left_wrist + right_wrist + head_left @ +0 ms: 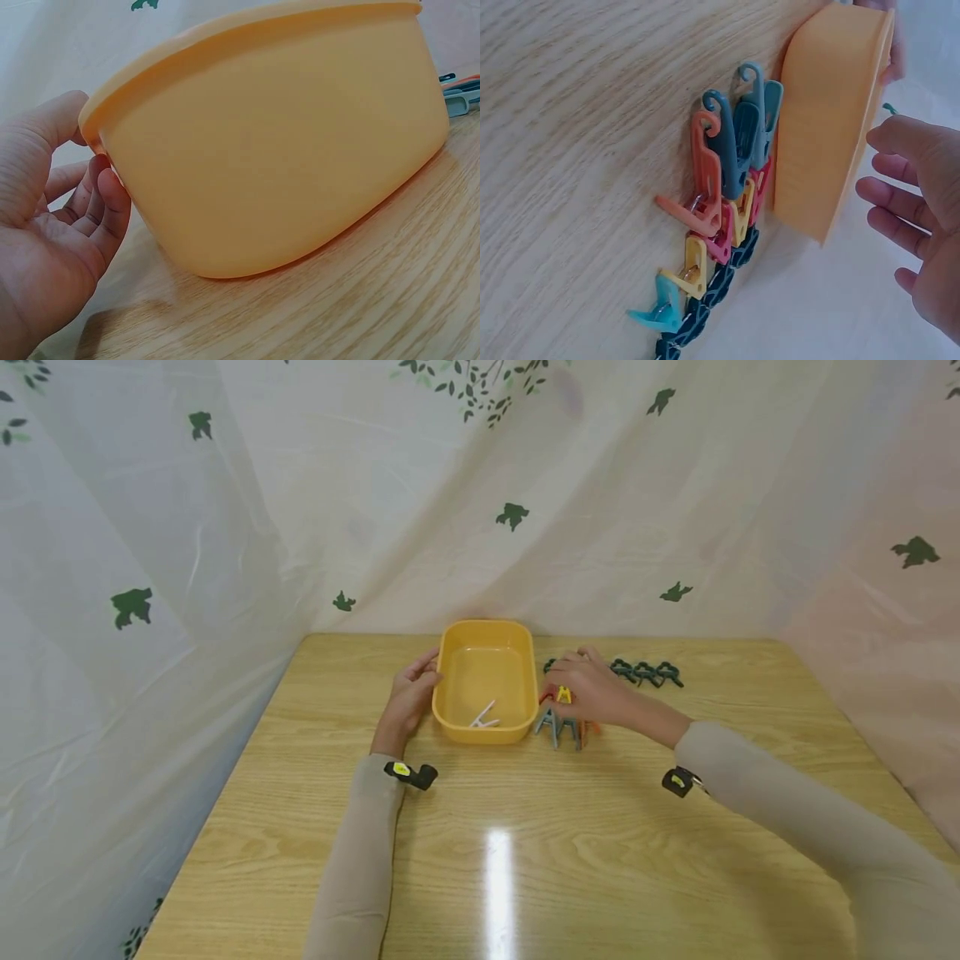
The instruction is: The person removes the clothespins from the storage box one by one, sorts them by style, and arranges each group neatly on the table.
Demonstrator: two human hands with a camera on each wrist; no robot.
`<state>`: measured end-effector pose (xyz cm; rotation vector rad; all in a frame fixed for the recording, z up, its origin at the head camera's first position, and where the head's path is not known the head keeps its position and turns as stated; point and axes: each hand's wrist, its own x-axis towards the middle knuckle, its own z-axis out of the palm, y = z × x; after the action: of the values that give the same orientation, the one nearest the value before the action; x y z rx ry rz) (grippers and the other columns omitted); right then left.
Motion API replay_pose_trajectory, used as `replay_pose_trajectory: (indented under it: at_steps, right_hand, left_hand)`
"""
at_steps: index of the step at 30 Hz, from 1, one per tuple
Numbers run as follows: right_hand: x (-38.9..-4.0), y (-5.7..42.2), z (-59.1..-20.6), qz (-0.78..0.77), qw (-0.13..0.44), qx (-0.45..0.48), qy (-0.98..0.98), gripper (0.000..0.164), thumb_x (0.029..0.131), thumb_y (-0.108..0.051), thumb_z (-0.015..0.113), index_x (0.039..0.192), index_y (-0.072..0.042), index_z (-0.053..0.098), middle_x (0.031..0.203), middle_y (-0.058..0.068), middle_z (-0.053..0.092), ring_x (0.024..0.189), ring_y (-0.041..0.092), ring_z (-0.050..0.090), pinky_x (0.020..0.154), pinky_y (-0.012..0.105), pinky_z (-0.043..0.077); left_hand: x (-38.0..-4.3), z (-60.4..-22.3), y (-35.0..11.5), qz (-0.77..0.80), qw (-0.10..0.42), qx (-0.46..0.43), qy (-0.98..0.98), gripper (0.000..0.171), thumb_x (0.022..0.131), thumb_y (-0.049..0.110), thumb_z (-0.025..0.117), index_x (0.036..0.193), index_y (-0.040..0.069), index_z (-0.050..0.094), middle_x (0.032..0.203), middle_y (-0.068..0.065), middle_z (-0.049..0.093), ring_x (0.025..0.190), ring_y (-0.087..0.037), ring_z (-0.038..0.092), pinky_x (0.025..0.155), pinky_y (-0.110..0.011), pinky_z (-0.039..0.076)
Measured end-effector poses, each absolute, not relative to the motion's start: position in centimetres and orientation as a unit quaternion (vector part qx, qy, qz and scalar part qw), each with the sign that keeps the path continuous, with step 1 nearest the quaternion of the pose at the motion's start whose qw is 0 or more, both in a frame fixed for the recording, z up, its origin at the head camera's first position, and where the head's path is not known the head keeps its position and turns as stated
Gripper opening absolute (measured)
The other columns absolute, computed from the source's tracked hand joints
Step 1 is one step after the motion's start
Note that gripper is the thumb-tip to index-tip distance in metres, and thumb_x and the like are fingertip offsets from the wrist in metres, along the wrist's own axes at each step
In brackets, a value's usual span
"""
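Observation:
A yellow plastic basin [487, 668] stands on the table, with white clothespins [483, 717] lying inside near its front. My left hand [408, 702] holds the basin's left side, thumb at the rim and fingers curled beneath it in the left wrist view. Over the clips right of the basin hovers my right hand [592, 689]. Its fingers are loosely bent and apart, with nothing visible between them. Under it lie large hooked pegs, light blue [759, 112], dark teal [739, 142] and orange [707, 172], beside small red, yellow [694, 270] and turquoise clips [660, 307].
A row of dark green clips [645, 672] runs along the back right of the wooden table [600, 843]. A pale curtain [420, 527] with green leaf prints hangs directly behind the table's back edge.

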<state>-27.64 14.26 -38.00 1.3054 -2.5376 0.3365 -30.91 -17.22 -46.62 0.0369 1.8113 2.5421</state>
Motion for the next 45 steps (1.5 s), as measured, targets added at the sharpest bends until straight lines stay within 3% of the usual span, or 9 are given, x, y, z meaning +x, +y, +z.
replay_pose_trajectory:
  at_steps: [11,18,28,45]
  right_hand:
    - [-29.1,11.7,-38.1,0.139,0.072,0.439,-0.885,0.022,0.078,-0.021,0.075,0.098,-0.013,0.070,0.098,0.004,0.066,0.097,0.023,0.055,0.100,0.053,0.029]
    - [-30.3,10.1,-39.3,0.145,0.046,0.446,-0.882,0.023,0.079,-0.020,0.074,0.101,-0.012,0.069,0.095,0.007,0.065,0.092,0.022,0.052,0.097,0.050,0.031]
    - [-31.4,8.2,-40.4,0.150,0.028,0.468,-0.870,0.021,0.080,-0.018,0.073,0.099,-0.010,0.070,0.093,0.009,0.064,0.091,0.024,0.049,0.091,0.048,0.030]
    - [-32.2,6.3,-41.9,0.084,0.059,0.486,-0.868,0.011,0.078,-0.022,0.074,0.086,-0.016,0.069,0.092,0.001,0.059,0.090,0.021,0.043,0.086,0.044,0.028]
  left_hand:
    - [-30.8,-46.7,-17.2,0.809,0.014,0.012,0.587,0.052,0.084,-0.007,0.052,0.134,0.003,0.050,0.103,-0.007,0.047,0.089,-0.010,0.048,0.074,-0.019,0.044]
    - [-30.7,-46.6,-17.1,0.813,0.017,0.012,0.581,0.051,0.084,-0.009,0.052,0.134,0.003,0.050,0.102,-0.007,0.048,0.090,-0.009,0.049,0.076,-0.020,0.045]
    - [-29.9,-45.0,-17.0,0.814,0.029,0.025,0.579,0.054,0.083,-0.008,0.052,0.136,-0.003,0.044,0.110,-0.018,0.044,0.088,-0.009,0.048,0.075,-0.018,0.045]
    - [-29.8,-44.9,-17.2,0.812,0.029,0.025,0.582,0.054,0.084,-0.008,0.051,0.137,-0.004,0.042,0.106,-0.011,0.046,0.090,-0.008,0.047,0.077,-0.017,0.045]
